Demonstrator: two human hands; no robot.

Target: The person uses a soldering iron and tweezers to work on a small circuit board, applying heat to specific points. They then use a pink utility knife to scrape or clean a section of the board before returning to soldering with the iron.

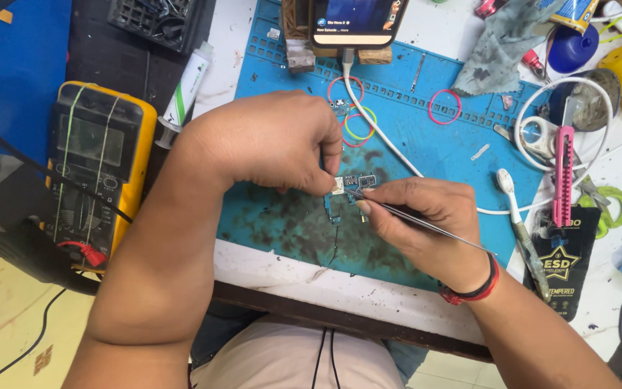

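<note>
Left hand (268,144) pins the small circuit board (347,189) on the blue mat (412,137), grip pinched tight on its edge. Right hand (426,216) holds tweezers (412,220), tips touching the board just beside those fingers.

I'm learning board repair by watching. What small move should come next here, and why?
Probably ease the tweezers tip down onto the small circuit board: the left hand pinches the board over the blue mat, and the right hand has the tip right at it.
</note>
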